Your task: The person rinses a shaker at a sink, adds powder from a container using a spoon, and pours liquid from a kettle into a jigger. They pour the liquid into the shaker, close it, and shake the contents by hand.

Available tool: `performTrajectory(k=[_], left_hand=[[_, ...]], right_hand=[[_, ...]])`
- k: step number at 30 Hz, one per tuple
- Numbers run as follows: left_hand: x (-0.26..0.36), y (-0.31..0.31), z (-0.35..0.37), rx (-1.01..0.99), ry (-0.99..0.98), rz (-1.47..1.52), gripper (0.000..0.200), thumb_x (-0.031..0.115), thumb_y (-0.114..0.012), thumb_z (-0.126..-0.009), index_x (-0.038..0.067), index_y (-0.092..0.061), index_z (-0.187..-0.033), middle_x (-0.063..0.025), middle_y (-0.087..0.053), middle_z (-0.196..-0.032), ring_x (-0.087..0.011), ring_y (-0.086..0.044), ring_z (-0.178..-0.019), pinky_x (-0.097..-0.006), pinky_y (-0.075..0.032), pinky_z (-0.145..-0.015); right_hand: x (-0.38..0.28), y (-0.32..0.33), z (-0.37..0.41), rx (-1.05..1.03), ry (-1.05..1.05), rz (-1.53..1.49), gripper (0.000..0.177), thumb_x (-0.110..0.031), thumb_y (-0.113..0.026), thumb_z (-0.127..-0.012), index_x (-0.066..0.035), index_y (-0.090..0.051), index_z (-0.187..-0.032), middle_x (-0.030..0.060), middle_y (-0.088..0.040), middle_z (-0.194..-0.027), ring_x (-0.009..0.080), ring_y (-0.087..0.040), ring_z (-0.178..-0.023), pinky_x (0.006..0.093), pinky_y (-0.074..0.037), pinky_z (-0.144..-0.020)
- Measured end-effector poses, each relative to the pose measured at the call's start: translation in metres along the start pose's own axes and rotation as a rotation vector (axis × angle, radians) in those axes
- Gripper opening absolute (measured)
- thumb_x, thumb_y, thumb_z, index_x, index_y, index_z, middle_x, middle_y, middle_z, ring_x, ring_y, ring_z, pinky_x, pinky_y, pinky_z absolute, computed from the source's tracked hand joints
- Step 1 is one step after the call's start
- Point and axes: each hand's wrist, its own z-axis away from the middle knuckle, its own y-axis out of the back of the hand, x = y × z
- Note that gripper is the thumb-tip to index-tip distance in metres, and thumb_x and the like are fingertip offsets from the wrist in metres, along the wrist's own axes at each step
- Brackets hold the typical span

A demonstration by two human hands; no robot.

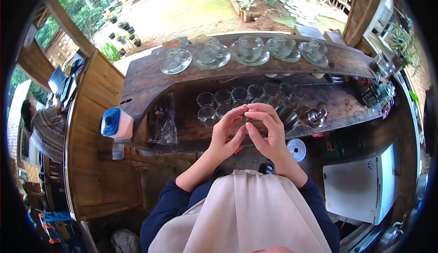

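Note:
Both hands are raised in front of the wooden counter, fingers curved and tips meeting to form a rounded shape. My left hand has its thumb apart from its fingers and nothing in it. Opposite it, my right hand mirrors that curve and is likewise bare. Just beyond them, several clear drinking glasses stand in rows on the lower shelf, some partly hidden by my fingers. On the raised ledge, several glass cups sit on glass saucers.
A blue-lidded container is at the counter's left end. A small glass pot and more glassware are to the right. A white cabinet-like appliance stands low right, near a white round object. Another person is far left.

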Motion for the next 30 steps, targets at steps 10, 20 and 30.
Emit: performTrajectory(k=[10,20,30], left_hand=[[-0.054,-0.063,0.001,-0.080,0.177,-0.256,0.077,0.005,-0.069,-0.076,0.004,-0.026,-0.141,-0.0156,-0.035,-0.142,-0.0284,-0.040,-0.130,-0.0366,-0.040,-0.099],[-0.094,-0.083,0.007,-0.083,0.260,-0.401,0.091,0.002,-0.073,-0.067,0.002,-0.021,-0.142,-0.0180,-0.043,-0.134,-0.0271,-0.045,-0.125,-0.0372,-0.038,-0.102],[-0.115,-0.101,0.017,-0.025,0.066,-0.461,0.093,0.012,-0.083,-0.064,0.002,-0.025,-0.137,-0.0151,-0.048,-0.130,-0.0267,-0.051,-0.119,-0.0366,-0.041,-0.099]], right_hand=[[0.053,0.066,0.057,0.182,-0.144,0.400,0.088,-0.027,-0.079,-0.070,-0.008,-0.032,-0.141,0.0197,-0.022,-0.145,0.0368,-0.028,-0.132,0.0470,-0.031,-0.104],[0.089,0.069,0.086,0.049,-0.441,0.348,0.099,-0.042,-0.077,-0.070,-0.005,-0.021,-0.144,0.0143,-0.032,-0.146,0.0318,-0.035,-0.132,0.0660,-0.012,-0.103],[0.095,0.077,0.109,0.040,-0.198,0.303,0.099,-0.036,-0.081,-0.068,-0.005,-0.023,-0.142,0.0168,-0.039,-0.141,0.0318,-0.040,-0.129,0.0605,-0.014,-0.106]])
